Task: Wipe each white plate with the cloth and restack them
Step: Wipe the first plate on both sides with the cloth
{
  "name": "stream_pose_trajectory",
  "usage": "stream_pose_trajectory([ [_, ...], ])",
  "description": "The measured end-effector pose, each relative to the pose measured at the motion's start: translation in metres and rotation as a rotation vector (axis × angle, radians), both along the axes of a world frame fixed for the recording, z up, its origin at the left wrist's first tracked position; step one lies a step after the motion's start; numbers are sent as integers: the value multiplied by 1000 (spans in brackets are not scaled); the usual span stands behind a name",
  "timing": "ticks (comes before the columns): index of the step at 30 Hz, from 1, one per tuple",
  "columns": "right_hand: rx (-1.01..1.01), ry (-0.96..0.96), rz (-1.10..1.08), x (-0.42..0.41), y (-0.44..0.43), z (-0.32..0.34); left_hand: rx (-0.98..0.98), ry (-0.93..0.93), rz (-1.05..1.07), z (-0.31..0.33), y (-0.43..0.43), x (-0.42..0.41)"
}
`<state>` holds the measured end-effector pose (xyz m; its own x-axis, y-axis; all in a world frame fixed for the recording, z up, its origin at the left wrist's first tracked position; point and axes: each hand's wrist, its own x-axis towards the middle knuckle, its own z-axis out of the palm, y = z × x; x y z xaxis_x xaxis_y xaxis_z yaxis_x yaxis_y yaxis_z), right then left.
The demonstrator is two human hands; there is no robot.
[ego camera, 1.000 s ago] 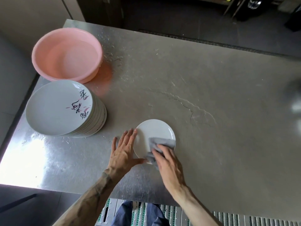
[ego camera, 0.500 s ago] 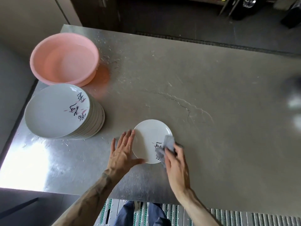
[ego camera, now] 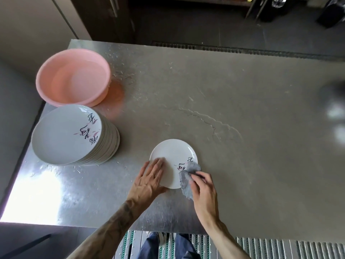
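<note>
A stainless-steel tabletop [ego camera: 242, 86] fills most of the view, with glare on its near left corner and a thin trail of water [ego camera: 214, 124] near the middle. Beyond its far edge lies a dark floor crossed by a drain grate [ego camera: 242, 50], and ribbed metal flooring [ego camera: 261, 247] runs below the near edge. At the far left corner sits a pink plastic basin [ego camera: 104, 71]. Just in front of it, along the left edge, stands a tall stack of white plates [ego camera: 65, 135] with brush lettering on the top one. Near the middle of the near edge lies a single white plate [ego camera: 173, 152] with the same lettering. The left hand [ego camera: 149, 180] rests flat on its left rim, fingers straight and thumb at its near rim. The right hand [ego camera: 203, 189] pinches a crumpled grey cloth [ego camera: 186, 182] in curled fingers, holding it against the plate's near right rim, partly over the lettering.
</note>
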<state>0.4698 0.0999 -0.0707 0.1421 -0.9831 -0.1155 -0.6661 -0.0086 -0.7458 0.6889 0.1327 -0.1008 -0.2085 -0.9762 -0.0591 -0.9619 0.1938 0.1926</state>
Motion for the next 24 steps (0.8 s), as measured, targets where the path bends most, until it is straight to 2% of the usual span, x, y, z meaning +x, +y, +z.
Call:
stream_pose_trajectory([
  [5, -32, -38, -100, -1, -3, 5, -136, -64, -73, -2, 2, 0],
  [8, -57, -107, -238, -4, -13, 13, -196, 46, -36, 10, 1, 0],
  [12, -75, -272, -395, -3, -33, 28, -100, 246, 133, 44, -5, -1],
  [14, -73, -305, -374, 3, -42, 36, -19, 404, 272, 61, -4, -2],
  [20, -72, -269, -173, 36, -66, 45, 133, 1167, 598, 85, -4, -3],
  [24, -107, -102, 57, 55, -67, 40, 311, 1400, 663, 79, 13, -6],
])
